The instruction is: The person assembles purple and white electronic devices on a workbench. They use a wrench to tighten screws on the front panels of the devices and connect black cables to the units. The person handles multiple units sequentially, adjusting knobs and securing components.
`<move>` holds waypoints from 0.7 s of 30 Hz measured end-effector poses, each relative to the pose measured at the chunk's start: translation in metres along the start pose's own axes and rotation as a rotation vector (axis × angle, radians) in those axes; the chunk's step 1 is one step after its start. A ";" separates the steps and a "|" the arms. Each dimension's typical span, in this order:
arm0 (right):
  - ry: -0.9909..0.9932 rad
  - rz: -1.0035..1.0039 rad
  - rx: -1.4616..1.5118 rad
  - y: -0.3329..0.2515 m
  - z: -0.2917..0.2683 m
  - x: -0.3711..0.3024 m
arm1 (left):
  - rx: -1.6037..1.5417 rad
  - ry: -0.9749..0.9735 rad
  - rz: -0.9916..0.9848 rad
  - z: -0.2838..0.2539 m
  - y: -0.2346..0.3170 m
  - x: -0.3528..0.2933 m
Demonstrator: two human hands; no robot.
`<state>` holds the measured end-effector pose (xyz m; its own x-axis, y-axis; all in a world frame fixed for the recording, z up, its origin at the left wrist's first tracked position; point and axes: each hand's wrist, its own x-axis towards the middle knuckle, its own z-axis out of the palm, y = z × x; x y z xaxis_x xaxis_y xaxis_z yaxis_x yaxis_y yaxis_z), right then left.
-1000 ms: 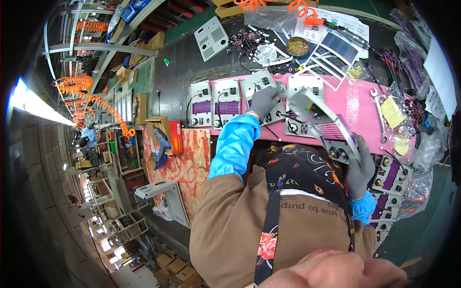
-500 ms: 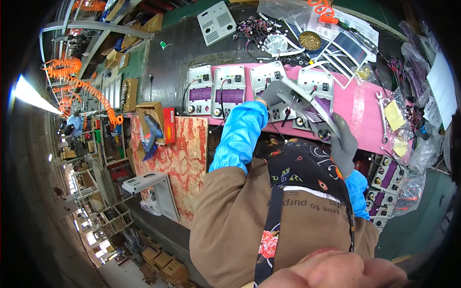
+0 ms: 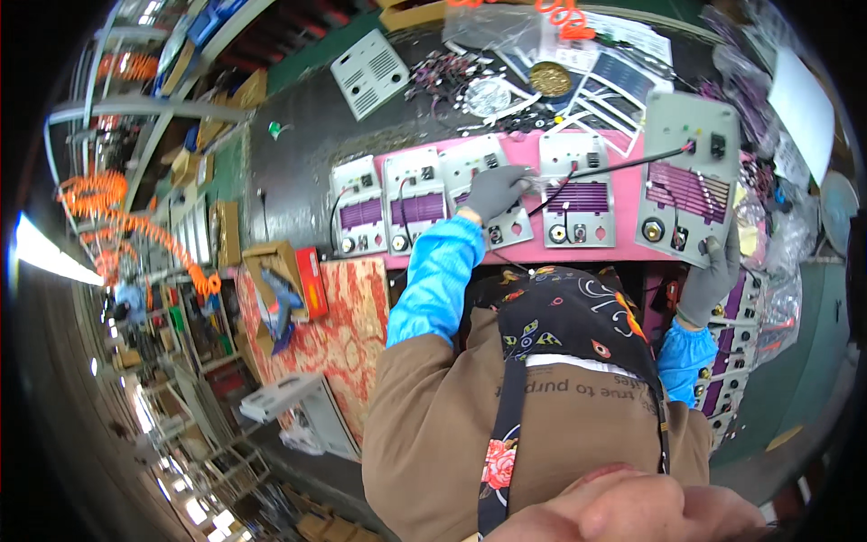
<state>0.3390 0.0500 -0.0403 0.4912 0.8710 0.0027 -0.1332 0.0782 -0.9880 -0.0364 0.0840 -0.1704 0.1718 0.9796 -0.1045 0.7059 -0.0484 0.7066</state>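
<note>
My right hand, in a grey glove, grips the lower right edge of a grey metal panel. Its purple slatted grille, black switch and round brass-coloured fitting show. A black cable runs from this panel leftward toward my left hand. That gloved hand has its fingers drawn together over the third panel in the row; what they hold is hard to make out. Another similar panel lies between my hands. Farther left are a second panel and a first panel, both with purple grilles.
The panels lie on a pink mat. Behind it are a wire bundle, a dish of small brass-coloured parts and a grey vented cover. An open cardboard box stands left. More panels are stacked at right.
The grey panel has moved right and turned its front up. My left hand has let go of it and sits over the third panel; my right hand still holds it.
</note>
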 end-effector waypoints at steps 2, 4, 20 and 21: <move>0.039 0.033 -0.099 0.029 -0.041 0.004 | -0.060 0.057 -0.015 -0.012 0.012 0.005; -0.032 0.052 -0.284 0.062 -0.086 0.009 | -0.207 0.057 -0.076 -0.037 0.050 0.020; -0.069 0.229 -0.387 0.144 -0.107 0.007 | -0.279 -0.071 -0.110 0.093 0.168 0.274; -0.065 0.199 -0.415 0.138 -0.116 0.002 | -0.128 0.021 -0.105 0.101 0.158 0.281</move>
<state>0.4214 0.0060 -0.1941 0.4344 0.8791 -0.1964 0.1433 -0.2827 -0.9484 0.1924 0.3323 -0.1589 0.0861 0.9819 -0.1688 0.6254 0.0786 0.7763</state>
